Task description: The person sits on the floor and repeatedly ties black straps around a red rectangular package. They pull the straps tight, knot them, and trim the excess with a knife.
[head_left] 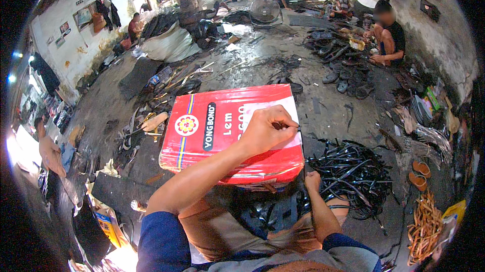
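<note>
A red carton (212, 135) with a yellow-blue stripe and a flower emblem lies across my lap. A white sheet (273, 107) covers its far right part. My left hand (267, 129) reaches over the carton and rests on the sheet, fingers pinched on a small thin dark thing whose kind I cannot tell. My right hand (312, 180) is curled at the carton's near right corner and seems to grip its edge. A pile of black rubber straps (353, 176) lies on the floor just right of that hand.
A heap of brown straps (424, 226) and a pair of sandals (419, 173) lie at the right. A person (388, 37) sits by the right wall among dark soles; others work further back near a fan (264, 10). Scraps litter the wet floor at the left.
</note>
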{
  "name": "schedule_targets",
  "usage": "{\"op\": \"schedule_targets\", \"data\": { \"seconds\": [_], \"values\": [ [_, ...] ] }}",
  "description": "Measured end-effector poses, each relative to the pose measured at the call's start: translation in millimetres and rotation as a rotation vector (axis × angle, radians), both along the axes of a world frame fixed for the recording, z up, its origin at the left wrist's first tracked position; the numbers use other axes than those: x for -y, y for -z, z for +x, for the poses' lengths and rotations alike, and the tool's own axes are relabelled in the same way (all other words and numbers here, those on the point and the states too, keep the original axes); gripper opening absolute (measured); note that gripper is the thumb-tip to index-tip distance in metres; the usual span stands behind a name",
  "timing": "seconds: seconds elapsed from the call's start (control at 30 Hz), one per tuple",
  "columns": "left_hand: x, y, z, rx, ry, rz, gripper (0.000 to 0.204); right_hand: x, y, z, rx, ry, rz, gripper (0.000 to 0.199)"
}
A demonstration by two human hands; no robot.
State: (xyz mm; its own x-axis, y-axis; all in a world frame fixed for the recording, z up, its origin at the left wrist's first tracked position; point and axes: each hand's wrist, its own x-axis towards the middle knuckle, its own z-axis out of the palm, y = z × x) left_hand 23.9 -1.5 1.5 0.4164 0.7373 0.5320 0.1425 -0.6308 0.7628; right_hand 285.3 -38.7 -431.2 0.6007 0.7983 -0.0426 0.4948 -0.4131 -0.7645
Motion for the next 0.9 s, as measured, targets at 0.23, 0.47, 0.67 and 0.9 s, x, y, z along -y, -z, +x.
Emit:
{"op": "schedule_targets", "data": {
  "seconds": [0.23, 0.47, 0.67, 0.9],
  "values": [
    [-2.0, 3.1, -2.2, -0.016, 0.008, 0.052, 0.009, 24.6, -13.6, 8.0, 0.108, -0.027, -0.079, 0.025],
    [-6.6, 8.1, -13.1, -0.035, 0.038, 0.157, 0.011, 36.5, -39.2, -0.3, 0.224, -0.251, -0.268, 0.02],
    [-9.5, 5.6, -3.9, -0.045, 0.045, 0.34, 0.013, 28.4, 18.1, 28.1, 0.549, -0.229, -0.316, 0.015],
    [-6.2, 13.0, -28.0, -0.206, 0.094, 0.472, 0.024, 36.9, -30.7, 14.4, 0.271, -0.113, -0.315, 0.026]
  ]
}}
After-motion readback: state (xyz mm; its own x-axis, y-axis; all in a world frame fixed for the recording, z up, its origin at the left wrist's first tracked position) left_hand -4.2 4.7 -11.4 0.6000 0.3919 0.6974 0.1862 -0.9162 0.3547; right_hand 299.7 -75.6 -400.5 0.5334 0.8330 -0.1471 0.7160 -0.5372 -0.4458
